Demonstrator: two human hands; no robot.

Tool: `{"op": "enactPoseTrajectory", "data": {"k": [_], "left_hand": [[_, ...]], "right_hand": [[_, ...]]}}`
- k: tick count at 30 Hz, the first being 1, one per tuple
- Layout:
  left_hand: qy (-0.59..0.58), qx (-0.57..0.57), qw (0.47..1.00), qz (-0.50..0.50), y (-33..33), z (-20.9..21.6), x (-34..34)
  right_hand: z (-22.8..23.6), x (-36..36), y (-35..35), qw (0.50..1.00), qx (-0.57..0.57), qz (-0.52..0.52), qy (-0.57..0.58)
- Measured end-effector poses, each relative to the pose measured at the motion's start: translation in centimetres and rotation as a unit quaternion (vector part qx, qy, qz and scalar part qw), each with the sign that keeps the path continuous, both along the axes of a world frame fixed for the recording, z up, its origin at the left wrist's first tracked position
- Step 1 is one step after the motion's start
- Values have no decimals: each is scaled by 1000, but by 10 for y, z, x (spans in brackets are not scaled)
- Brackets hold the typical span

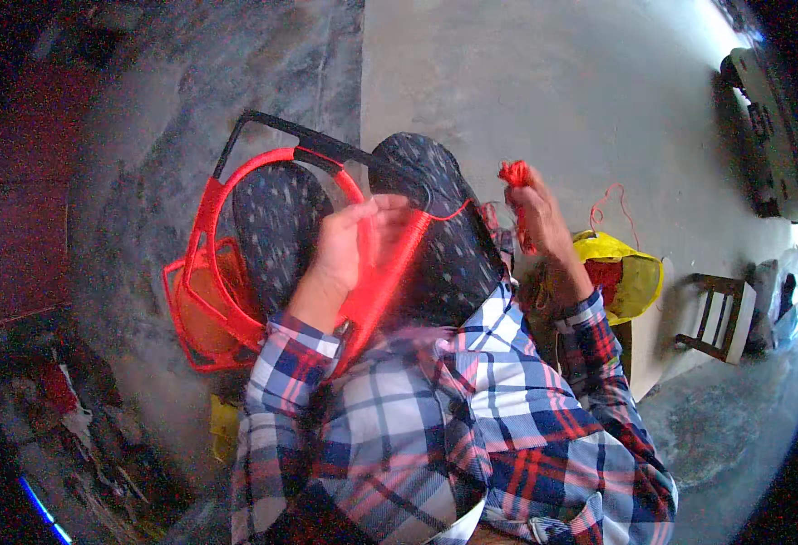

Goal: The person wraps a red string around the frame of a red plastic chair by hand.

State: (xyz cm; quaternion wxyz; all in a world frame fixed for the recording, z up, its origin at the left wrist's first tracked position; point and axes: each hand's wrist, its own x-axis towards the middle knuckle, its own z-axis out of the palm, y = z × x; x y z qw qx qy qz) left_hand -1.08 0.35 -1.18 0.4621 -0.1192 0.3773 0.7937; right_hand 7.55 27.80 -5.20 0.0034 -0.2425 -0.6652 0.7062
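Observation:
Across my lap lies a black frame [276, 121], its round hoop and side bars largely wrapped in red cord. My left hand [349, 245] is at the inner side of the frame, its fingers curved about a red-wrapped bar; they are partly blurred. To the right, raised off the lap, my right hand [540, 213] is closed round a bundle of red cord [514, 173]. A thin strand runs from the frame's wrapped right bar [390, 291] toward that bundle. An orange-brown panel shows inside the frame's left part.
A yellow bag [640, 277] with red material inside stands right of my arm, a loose red strand above it. Beyond it are a small dark wooden stool [719, 318] and clear plastic bags [780, 295]. Cluttered scraps [81, 418] lie at lower left.

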Motion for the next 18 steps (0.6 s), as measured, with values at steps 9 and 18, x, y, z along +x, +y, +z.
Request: {"op": "enactPoseTrajectory", "data": {"k": [9,18], "left_hand": [[147,-32,982,115,7,13,7],[18,65,998,4,-3,5,6]], "right_hand": [[65,-55,-69,828,396,343,199],[12,-35,-58,948,173,123,238]]}}
